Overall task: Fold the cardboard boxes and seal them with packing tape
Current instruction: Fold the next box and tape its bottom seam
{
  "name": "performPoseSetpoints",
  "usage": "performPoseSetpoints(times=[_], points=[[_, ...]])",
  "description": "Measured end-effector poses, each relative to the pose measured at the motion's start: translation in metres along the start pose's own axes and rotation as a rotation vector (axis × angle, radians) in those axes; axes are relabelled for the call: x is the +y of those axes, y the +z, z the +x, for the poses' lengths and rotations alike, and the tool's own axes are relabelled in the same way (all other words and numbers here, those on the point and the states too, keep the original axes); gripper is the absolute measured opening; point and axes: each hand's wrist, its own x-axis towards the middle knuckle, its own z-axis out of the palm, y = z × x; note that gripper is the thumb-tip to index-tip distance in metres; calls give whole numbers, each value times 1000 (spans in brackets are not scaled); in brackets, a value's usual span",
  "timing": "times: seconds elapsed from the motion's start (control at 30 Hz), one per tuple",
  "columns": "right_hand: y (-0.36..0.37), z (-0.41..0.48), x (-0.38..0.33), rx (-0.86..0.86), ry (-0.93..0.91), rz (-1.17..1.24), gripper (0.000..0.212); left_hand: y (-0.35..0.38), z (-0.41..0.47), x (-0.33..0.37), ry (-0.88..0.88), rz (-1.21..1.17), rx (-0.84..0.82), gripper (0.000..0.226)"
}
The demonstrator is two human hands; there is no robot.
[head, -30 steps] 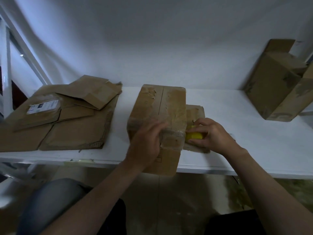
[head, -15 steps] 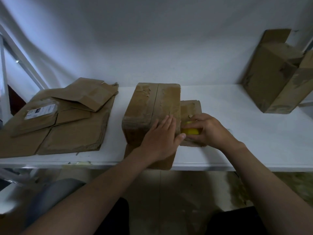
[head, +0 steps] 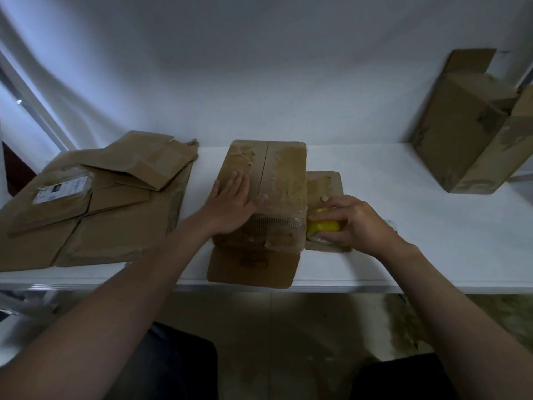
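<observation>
- Centrally, in the middle of the frame, a cardboard box (head: 284,180) sits on the white table (head: 418,249) with its two top flaps closed and meeting along a middle seam.
- The left hand (head: 230,206) lies flat on the left half of the box top, fingers straight and slightly spread, thumb stretched toward the seam.
- A strip of clear tape (head: 274,226) runs across the near edge of the box, just below that hand, and looks crinkled.
- The right hand (head: 354,223) has its fingers curled round a yellow tape roll (head: 323,226), held just beside the box's right wall.
- Under the roll, a side flap (head: 324,183) lies flat on the table; another flap (head: 251,267) sticks out from the near side and reaches the table's front edge.
- At the left of the frame, flattened boxes (head: 115,226) lie stacked, one bearing a white label (head: 62,189).
- At the upper right, well apart from the hands, two assembled boxes (head: 467,134) lean against each other at the back of the table.
</observation>
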Motion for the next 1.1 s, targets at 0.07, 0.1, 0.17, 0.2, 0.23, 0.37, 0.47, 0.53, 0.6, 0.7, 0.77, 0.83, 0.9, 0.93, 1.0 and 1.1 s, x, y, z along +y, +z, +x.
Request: performPoseSetpoints(times=[0.07,0.1,0.17,0.2,0.23,0.37,0.47,0.53,0.6,0.7,0.77,0.83,0.9,0.93,1.0,1.1], points=[[0,-1,-1,8,-16,4,39,-1,2,-9,-13,-10,26,100],[-1,-1,-1,12,-16,-1,40,0,3,-12,-19,-13,44,98],[-1,-1,-1,14,-4,-5,41,1,4,-18,-31,-47,83,96],[-1,-1,-2,16,0,-3,41,1,4,-21,-34,-81,105,94],[-2,-1,-2,14,1,-2,41,2,4,-22,-31,-123,127,93],[-5,-1,-1,-46,20,7,43,6,1,-25,3,-217,186,93],[-9,-1,-6,-93,68,2,43,11,2,-25,30,-81,190,103],[-10,6,-16,-34,82,-19,45,12,5,-25,27,-51,184,111],[-8,18,-31,55,96,-51,51,13,6,-25,33,-44,194,119],[4,46,-57,112,108,-58,51,14,7,-24,39,-20,205,128],[17,66,-75,92,64,-37,46,13,5,-25,44,-27,202,132],[34,84,-87,10,49,-45,45,11,2,-25,62,-74,197,134],[50,93,-89,-96,124,-129,51,11,0,-28,90,-142,191,135],[57,94,-87,-123,144,-228,55,10,-1,-30,107,-180,194,133],[66,93,-83,-149,128,-417,62,11,-1,-36,140,-248,220,129],[68,93,-81,-198,123,-500,67,15,-2,-49,173,-391,259,127]])
